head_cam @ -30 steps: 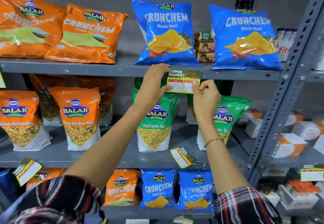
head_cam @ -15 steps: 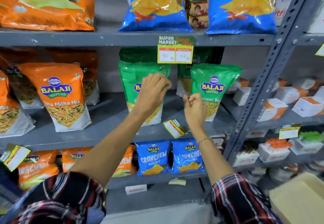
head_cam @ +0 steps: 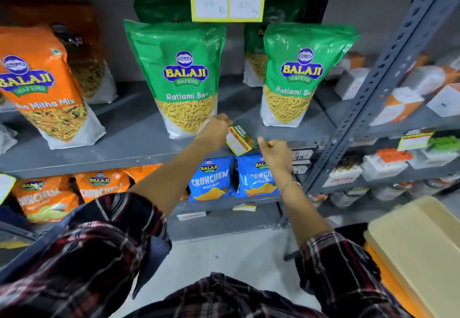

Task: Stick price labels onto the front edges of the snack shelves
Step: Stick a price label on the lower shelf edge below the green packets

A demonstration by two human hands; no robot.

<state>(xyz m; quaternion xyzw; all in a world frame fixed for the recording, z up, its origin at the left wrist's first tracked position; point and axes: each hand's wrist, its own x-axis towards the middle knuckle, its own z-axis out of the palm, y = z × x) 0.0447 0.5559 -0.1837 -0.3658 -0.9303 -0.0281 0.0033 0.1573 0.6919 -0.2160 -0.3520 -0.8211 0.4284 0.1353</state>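
A yellow-and-green price label (head_cam: pixel 227 1) hangs stuck on the upper shelf's front edge, at the top of the head view. A second price label (head_cam: pixel 240 140) sits tilted at the front edge of the middle shelf (head_cam: pixel 99 160). My left hand (head_cam: pixel 216 128) is at its upper left corner, fingertips closed on it. My right hand (head_cam: pixel 273 153) is just right of the label with curled fingers, thumb nearly at its edge; contact is unclear. Green Ratlami Sev bags (head_cam: pixel 179 78) stand behind my hands.
Orange Mitha Mix bags (head_cam: pixel 42 86) stand at left and blue Crunchem bags (head_cam: pixel 211 180) on the shelf below. A grey perforated upright (head_cam: pixel 373 88) separates a rack of white-and-orange boxes (head_cam: pixel 398 103). A beige tray (head_cam: pixel 418 248) is at lower right.
Both hands let go of the label on the upper shelf edge and dropped to the tilted label on the middle shelf. The view tilted downward.
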